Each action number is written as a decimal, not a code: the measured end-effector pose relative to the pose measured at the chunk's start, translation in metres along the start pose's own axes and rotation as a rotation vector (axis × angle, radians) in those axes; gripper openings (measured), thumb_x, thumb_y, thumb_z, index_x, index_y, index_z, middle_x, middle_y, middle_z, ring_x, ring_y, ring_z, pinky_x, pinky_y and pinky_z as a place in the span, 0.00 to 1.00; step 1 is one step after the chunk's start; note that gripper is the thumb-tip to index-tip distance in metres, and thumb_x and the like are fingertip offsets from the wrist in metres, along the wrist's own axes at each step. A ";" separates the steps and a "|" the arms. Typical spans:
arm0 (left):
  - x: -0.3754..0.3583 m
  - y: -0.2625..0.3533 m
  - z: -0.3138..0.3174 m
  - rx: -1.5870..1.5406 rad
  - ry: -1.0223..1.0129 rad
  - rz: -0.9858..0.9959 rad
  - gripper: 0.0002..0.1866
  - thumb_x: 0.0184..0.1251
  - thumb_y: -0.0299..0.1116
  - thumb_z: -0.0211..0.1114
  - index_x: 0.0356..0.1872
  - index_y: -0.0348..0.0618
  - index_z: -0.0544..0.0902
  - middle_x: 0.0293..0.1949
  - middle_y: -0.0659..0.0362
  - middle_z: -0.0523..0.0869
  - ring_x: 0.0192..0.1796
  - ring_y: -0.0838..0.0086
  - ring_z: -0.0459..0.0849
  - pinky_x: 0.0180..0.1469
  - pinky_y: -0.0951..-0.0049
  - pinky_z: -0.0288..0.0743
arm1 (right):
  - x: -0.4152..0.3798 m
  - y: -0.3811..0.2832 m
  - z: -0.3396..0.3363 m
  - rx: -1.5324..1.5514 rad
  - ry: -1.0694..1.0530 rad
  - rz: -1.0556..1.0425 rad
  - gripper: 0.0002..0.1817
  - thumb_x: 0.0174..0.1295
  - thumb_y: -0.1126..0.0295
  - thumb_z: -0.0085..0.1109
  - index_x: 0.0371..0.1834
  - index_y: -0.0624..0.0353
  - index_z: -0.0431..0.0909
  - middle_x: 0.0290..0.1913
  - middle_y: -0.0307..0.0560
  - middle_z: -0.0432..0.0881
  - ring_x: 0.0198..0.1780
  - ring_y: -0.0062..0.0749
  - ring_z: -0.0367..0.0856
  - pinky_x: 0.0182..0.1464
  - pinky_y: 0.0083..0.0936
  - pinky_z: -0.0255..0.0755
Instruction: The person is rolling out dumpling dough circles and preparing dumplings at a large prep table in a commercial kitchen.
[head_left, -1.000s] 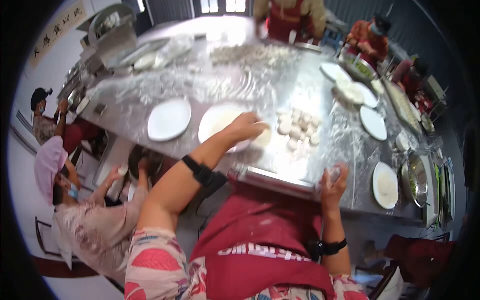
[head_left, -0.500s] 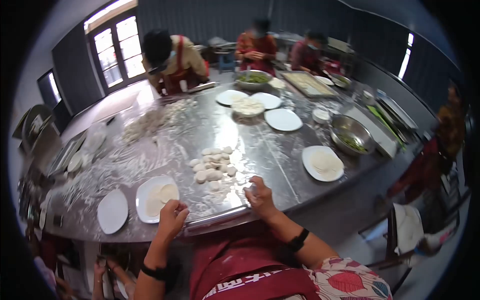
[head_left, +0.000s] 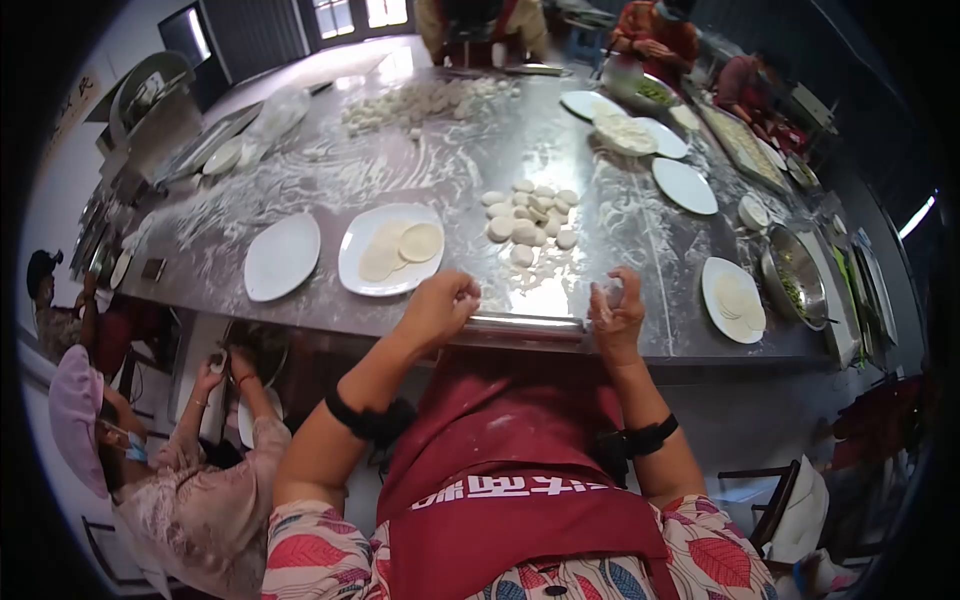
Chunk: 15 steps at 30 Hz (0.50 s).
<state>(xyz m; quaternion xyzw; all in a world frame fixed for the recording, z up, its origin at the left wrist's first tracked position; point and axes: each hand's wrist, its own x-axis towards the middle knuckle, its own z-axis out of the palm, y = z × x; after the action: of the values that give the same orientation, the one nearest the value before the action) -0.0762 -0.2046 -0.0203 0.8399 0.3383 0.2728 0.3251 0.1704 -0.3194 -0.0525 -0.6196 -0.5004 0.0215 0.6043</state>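
My left hand point(head_left: 442, 305) hovers at the table's front edge with its fingers curled in; whether anything small is inside I cannot make out. Close by lies a white square plate point(head_left: 352, 272) bearing several thin round dough wrappers point(head_left: 385, 250). My right hand point(head_left: 617, 312) is over the edge further right, its floury fingers bent and thumb apart, with no held thing discernible. Between and beyond both hands sits a cluster of small dough pieces point(head_left: 535, 215). A shiny bar-like strip point(head_left: 530, 325) runs along the edge between the hands.
Another white plate point(head_left: 283, 257) stands at left, and a plate with wrappers point(head_left: 718, 305) at right beside a steel bowl of green filling point(head_left: 795, 280). More dough pieces point(head_left: 430, 103) lie far back on the floury steel table point(head_left: 340, 180). A person point(head_left: 190, 470) works at lower left.
The view has swung left and downward, so the table stands higher in frame and the person at lower left shows more. My left hand has moved right, away from the wrapper plate.
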 end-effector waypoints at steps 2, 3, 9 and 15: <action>0.017 -0.007 0.000 0.076 -0.017 -0.043 0.07 0.51 0.27 0.64 0.32 0.37 0.80 0.29 0.52 0.82 0.33 0.64 0.81 0.38 0.68 0.74 | -0.001 0.001 0.000 -0.012 0.031 -0.041 0.15 0.56 0.78 0.59 0.45 0.57 0.67 0.22 0.43 0.72 0.18 0.22 0.70 0.22 0.23 0.65; 0.029 -0.011 0.000 0.115 -0.026 -0.058 0.07 0.52 0.27 0.64 0.32 0.37 0.80 0.30 0.51 0.82 0.34 0.63 0.82 0.39 0.67 0.74 | -0.003 0.001 0.001 -0.021 0.050 -0.061 0.15 0.56 0.78 0.59 0.45 0.57 0.67 0.22 0.43 0.72 0.18 0.23 0.70 0.22 0.22 0.65; 0.104 -0.002 0.034 0.449 -0.222 -0.071 0.11 0.54 0.37 0.63 0.32 0.39 0.81 0.33 0.48 0.83 0.40 0.56 0.82 0.43 0.60 0.74 | -0.002 0.003 -0.003 -0.040 0.027 -0.019 0.17 0.55 0.78 0.61 0.45 0.57 0.67 0.28 0.45 0.74 0.18 0.25 0.71 0.22 0.24 0.66; 0.136 0.017 0.058 0.556 -0.315 -0.308 0.27 0.48 0.54 0.66 0.39 0.39 0.84 0.41 0.47 0.84 0.46 0.57 0.83 0.45 0.58 0.76 | -0.004 0.013 0.001 -0.155 0.100 -0.174 0.19 0.53 0.76 0.63 0.48 0.57 0.67 0.26 0.46 0.73 0.18 0.27 0.71 0.21 0.27 0.66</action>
<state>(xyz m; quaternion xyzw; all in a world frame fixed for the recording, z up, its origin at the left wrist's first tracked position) 0.0541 -0.1340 -0.0126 0.8671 0.4681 -0.0148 0.1696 0.1752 -0.3184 -0.0653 -0.6191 -0.5218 -0.1008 0.5782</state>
